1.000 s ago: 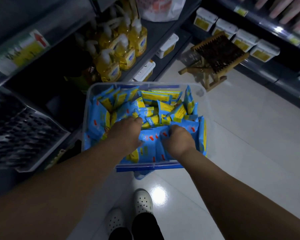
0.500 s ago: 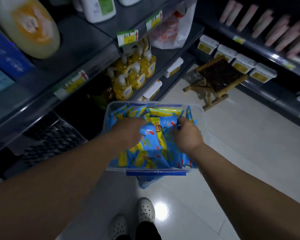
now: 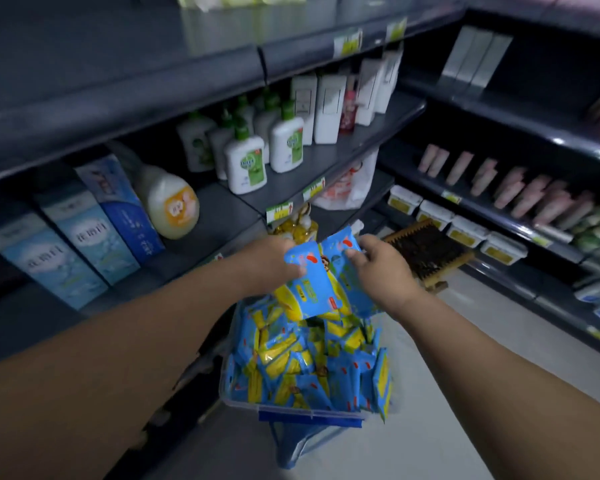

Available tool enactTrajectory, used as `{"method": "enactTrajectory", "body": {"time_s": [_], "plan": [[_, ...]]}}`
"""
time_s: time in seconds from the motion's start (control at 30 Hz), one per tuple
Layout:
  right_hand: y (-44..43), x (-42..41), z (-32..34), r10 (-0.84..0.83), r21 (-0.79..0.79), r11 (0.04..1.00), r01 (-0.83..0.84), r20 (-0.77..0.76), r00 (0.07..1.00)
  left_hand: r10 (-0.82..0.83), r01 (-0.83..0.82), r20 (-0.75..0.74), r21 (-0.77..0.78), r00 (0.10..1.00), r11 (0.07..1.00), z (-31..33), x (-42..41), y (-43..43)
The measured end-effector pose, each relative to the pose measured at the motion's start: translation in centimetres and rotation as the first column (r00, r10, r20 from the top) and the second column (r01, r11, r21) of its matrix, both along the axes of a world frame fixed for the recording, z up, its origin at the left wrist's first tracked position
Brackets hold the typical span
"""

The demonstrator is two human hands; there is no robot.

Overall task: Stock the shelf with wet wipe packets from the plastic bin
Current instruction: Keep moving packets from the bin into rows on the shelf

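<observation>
Left hand (image 3: 269, 263) and right hand (image 3: 383, 268) are gripping a small bunch of blue-and-yellow wet wipe packets (image 3: 309, 285) between them, fingers curled over its edges, holding it just above the plastic bin (image 3: 291, 409). Loose packets (image 3: 309, 368) are lying heaped inside the bin, just beside the shelf (image 3: 219, 216). Blue boxes (image 3: 84, 237) and white pump bottles (image 3: 246, 164) are standing on the shelving.
</observation>
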State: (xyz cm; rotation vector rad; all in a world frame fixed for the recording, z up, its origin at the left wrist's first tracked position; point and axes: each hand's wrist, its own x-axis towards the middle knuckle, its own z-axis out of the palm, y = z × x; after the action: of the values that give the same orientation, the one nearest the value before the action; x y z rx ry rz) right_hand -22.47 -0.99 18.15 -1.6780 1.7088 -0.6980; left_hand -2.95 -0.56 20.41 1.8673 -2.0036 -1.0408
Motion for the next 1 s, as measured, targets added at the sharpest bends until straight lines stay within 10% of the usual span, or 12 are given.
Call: {"method": "enactTrajectory", "body": {"time_s": [0.6,1.0], "plan": [[-1.3,13.0,22.5,0.366,-0.493,0.803,-0.334,-0.034,0.93,0.32,-0.424,-0.321,-0.341,0.891,0.839,21.3,10.8,5.5],[1.5,30.9,29.2,0.659,-0.375,0.636,-0.674,-0.19,0.728,0.53,-0.71,-0.492,-0.321,0.691,0.627,25.6,27.3,11.6]]}}
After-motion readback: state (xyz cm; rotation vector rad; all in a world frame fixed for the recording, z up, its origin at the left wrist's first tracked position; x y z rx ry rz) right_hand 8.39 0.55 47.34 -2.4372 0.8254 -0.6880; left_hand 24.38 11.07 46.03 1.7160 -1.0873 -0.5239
